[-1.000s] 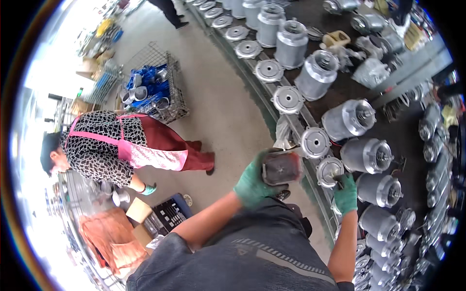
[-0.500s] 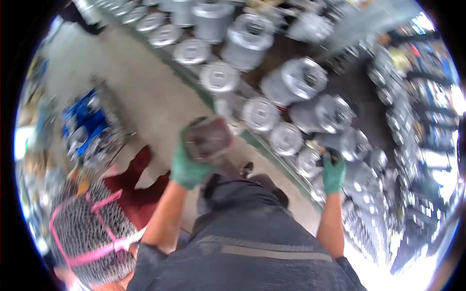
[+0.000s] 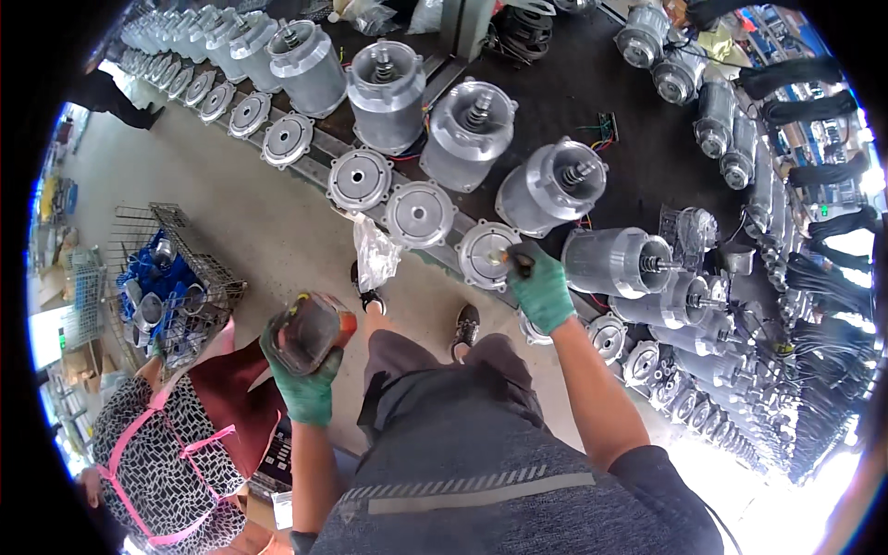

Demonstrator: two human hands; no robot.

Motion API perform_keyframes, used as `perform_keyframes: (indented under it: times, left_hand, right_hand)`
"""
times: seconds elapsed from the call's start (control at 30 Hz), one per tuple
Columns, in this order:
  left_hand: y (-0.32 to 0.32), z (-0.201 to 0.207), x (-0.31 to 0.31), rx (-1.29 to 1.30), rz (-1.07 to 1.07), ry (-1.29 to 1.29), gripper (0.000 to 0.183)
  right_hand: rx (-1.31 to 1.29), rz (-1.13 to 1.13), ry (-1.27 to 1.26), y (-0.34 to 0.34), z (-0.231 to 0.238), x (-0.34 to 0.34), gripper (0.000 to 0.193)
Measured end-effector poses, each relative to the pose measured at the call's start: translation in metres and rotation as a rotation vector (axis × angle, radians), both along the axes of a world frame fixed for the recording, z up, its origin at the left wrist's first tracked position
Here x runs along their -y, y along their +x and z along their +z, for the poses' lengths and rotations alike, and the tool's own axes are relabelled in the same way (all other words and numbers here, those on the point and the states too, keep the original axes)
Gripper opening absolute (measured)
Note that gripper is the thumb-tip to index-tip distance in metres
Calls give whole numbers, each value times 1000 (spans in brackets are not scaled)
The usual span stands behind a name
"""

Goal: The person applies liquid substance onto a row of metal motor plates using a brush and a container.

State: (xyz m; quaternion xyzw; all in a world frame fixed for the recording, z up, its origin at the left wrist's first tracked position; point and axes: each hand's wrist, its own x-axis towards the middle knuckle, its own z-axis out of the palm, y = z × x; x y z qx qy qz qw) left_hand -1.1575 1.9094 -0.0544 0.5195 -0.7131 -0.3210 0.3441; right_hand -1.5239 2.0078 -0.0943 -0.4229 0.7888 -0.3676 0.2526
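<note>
My left hand (image 3: 308, 393), in a green glove, is wrapped round a small see-through tub (image 3: 310, 335) with dark smears inside and a reddish side. My right hand (image 3: 543, 294), gloved in green too, reaches over a round metal end cover (image 3: 487, 248) on the bench's near edge. Its fingers are closed, and a small pale yellowish bit shows at their tips over the cover; what they hold is not clear. Another end cover (image 3: 420, 215) lies just left of it. Behind stands an open-topped silver motor housing (image 3: 553, 187) with a shaft and spring sticking up.
More housings (image 3: 386, 102) and covers (image 3: 287, 141) line the bench. A clear plastic bag (image 3: 376, 254) hangs at its edge. To my left a co-worker in a patterned top (image 3: 162, 453) is beside a wire cart (image 3: 217, 264) holding blue and metal parts. Loose wires (image 3: 603, 134) lie on the bench.
My right hand has swung left and inward, over an end cover. My left hand has lowered toward me with the tub. The view has turned and become sharper.
</note>
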Motion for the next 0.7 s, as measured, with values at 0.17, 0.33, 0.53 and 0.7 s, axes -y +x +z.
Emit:
perform_keyframes:
  times: [0.17, 0.33, 0.53, 0.7]
  left_hand:
    - [-23, 28, -70, 135, -18, -18, 84]
    - [-23, 33, -115, 183, 19, -88, 83]
    - [1, 20, -150, 312, -31, -277, 80]
    - [9, 6, -176, 57, -3, -124, 84]
  right_hand:
    - [-101, 426, 33, -37, 14, -1, 20]
    - [136, 237, 11, -54, 63, -30, 20]
    - [176, -94, 81, -60, 29, -126, 21]
    - [-116, -28, 174, -31, 13, -145, 18]
